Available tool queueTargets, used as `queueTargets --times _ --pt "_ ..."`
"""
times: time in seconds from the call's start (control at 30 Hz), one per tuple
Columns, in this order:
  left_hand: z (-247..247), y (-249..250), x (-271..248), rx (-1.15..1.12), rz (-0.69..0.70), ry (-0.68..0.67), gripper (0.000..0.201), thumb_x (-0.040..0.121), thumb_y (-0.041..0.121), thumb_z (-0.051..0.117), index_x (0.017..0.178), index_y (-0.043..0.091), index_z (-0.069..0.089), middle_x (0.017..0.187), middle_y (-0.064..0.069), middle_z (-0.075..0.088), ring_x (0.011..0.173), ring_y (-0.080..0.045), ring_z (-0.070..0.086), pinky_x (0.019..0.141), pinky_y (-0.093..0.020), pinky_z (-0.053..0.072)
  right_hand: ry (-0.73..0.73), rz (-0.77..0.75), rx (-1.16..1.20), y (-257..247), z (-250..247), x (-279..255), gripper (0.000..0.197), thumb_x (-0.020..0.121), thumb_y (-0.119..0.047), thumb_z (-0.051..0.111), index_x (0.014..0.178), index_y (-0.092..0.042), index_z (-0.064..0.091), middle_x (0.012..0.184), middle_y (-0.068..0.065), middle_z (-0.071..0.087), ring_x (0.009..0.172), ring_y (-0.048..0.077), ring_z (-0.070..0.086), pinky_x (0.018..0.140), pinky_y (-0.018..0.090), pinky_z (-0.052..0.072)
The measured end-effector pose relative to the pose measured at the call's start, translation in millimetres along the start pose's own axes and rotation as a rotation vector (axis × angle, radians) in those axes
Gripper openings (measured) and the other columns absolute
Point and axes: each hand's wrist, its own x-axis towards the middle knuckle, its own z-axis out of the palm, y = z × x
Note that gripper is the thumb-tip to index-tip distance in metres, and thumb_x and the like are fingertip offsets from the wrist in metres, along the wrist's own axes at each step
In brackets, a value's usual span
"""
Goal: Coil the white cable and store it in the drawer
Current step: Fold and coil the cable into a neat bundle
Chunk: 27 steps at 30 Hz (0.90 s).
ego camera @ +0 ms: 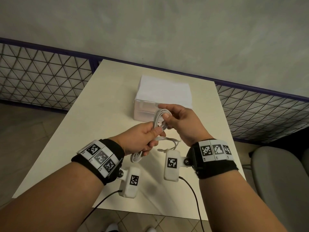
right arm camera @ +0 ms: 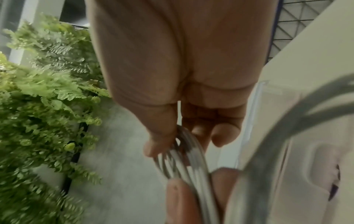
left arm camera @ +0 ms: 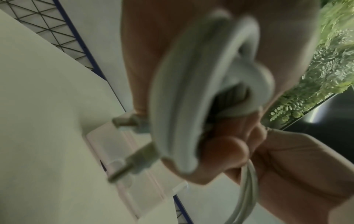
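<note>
- The thin white round cable (ego camera: pixel 160 121), gathered into several loops, is held in the air above the cream rectangular tabletop (ego camera: pixel 93 131), just in front of the small white plastic drawer unit (ego camera: pixel 164 92).
- The left hand (ego camera: pixel 142 138) has its fingers curled round the lower part of the bundle; a loop hangs below it.
- The right hand (ego camera: pixel 180 123) pinches the top loops between thumb and fingers.
- Both plugs seem to dangle loose in the blurred left-wrist view, so tuck them in.
- Keep the loops even, left grip firm, before reaching for a drawer.
</note>
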Motion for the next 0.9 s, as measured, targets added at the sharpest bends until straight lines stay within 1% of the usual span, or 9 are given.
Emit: queueTargets --times 0.1,0.2,0.27,0.4,0.5,0.57,0.67,0.77,0.9 --pt "2.9 -1.3 -2.9 -0.012 -0.013 -0.035 0.031 0.098 0.037 0.041 0.104 0.01 0.055 0.056 0.004 0.045 0.043 -0.011 0.033 0.049 -0.029 0.041 -0.03 -0.002 -0.05 -7.8 1.5 -0.3 0.025 0.089 -0.003 0.056 0.106 -0.017 0.067 0.08 0.003 0.062 0.061 0.007 0.053 0.057 0.016 0.044" --pt "6.5 -0.3 -3.7 -0.055 -0.04 -0.093 0.036 0.099 0.036 0.041 0.111 0.006 0.054 0.056 0.004 0.044 0.044 -0.01 0.033 0.048 -0.028 0.041 -0.036 0.03 0.036 -9.1 1.9 0.6 0.027 0.088 0.007 0.05 0.094 -0.013 0.067 0.076 0.005 0.06 0.061 0.01 0.052 0.056 0.019 0.046" --pt "7.5 1.6 -3.2 -0.074 -0.052 -0.128 0.04 0.099 0.034 0.04 0.115 0.0 0.052 0.057 0.003 0.042 0.043 -0.01 0.033 0.047 -0.027 0.041 -0.005 0.028 0.09 -5.2 2.8 1.3 0.032 0.086 0.012 0.048 0.086 -0.014 0.067 0.071 -0.001 0.062 0.057 0.008 0.051 0.059 0.019 0.046" --pt "2.5 4.3 -2.9 -0.002 -0.043 -0.153 0.024 0.099 0.028 0.043 0.091 0.007 0.05 0.056 0.003 0.042 0.043 -0.01 0.034 0.049 -0.027 0.042 0.065 0.004 0.173 3.5 6.0 -0.2 0.029 0.086 0.011 0.052 0.088 -0.014 0.068 0.069 -0.01 0.068 0.057 0.005 0.056 0.061 0.018 0.048" --pt "-4.9 2.0 -2.4 0.015 -0.012 -0.09 0.02 0.098 0.027 0.046 0.087 0.011 0.052 0.058 0.002 0.041 0.044 -0.01 0.034 0.05 -0.029 0.039 0.021 0.03 0.199 11.4 1.7 -3.4 0.02 0.089 -0.003 0.058 0.103 -0.015 0.065 0.079 -0.002 0.069 0.069 0.011 0.063 0.068 0.022 0.052" --pt "-8.5 1.9 -2.6 -0.011 0.015 -0.048 0.018 0.099 0.027 0.045 0.088 0.017 0.056 0.06 0.002 0.039 0.045 -0.011 0.033 0.05 -0.029 0.039 -0.056 0.091 0.085 16.8 -3.4 -8.6 0.013 0.091 -0.017 0.058 0.102 -0.017 0.066 0.085 0.001 0.071 0.077 0.011 0.067 0.073 0.021 0.051" --pt "-12.8 4.8 -2.0 -0.048 0.051 0.029 0.019 0.099 0.027 0.044 0.089 0.018 0.058 0.059 0.003 0.038 0.046 -0.012 0.031 0.049 -0.028 0.039 -0.129 0.188 -0.103 25.9 -8.7 -19.9 0.027 0.095 -0.03 0.049 0.102 -0.013 0.069 0.08 0.003 0.072 0.079 0.012 0.068 0.073 0.014 0.049" --pt "-17.6 4.4 -0.3 -0.107 0.079 0.142 0.02 0.099 0.027 0.044 0.091 0.01 0.052 0.059 0.004 0.038 0.046 -0.011 0.03 0.049 -0.028 0.039 -0.072 0.193 -0.037 35.2 -8.6 -27.8 0.022 0.098 -0.022 0.046 0.1 -0.013 0.065 0.073 0.006 0.068 0.071 0.02 0.063 0.075 0.025 0.052" --pt "-16.9 -1.2 4.5 -0.169 0.097 0.265 0.025 0.099 0.029 0.045 0.102 0.006 0.052 0.06 0.003 0.04 0.046 -0.01 0.031 0.049 -0.028 0.041 0.103 0.179 0.005 37.1 -4.2 -30.5 0.008 0.094 -0.015 0.053 0.089 -0.015 0.059 0.072 0.007 0.064 0.057 0.022 0.061 0.066 0.036 0.053"
